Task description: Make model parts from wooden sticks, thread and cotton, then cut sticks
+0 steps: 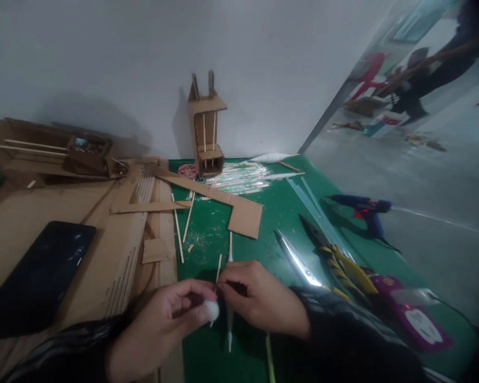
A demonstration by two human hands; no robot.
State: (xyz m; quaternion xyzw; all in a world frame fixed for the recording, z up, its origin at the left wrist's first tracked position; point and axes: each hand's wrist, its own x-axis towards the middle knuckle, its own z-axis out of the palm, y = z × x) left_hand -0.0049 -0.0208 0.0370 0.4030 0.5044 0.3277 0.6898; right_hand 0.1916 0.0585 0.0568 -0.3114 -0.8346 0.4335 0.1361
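Note:
My left hand (165, 319) is closed, thumb and fingers pinching a small white ball (212, 310) that looks like wound thread. A thin wooden stick (219, 264) stands up between both hands, just above the ball. The fingertips of my right hand (253, 295) are pressed together on that stick; its lower end is hidden by my fingers. Under my right hand, a stick wrapped in white (230, 338) lies lengthwise on the green table surface (207, 356), partly covered.
A cardboard structure (193, 127) stands against the wall over packaged sticks (239, 178). Cardboard strips (245, 215) lie ahead. At right are scissors (297, 258), pliers (345, 266), a glue gun (363, 207) and a purple device (391, 287). A dark phone (43, 276) lies left.

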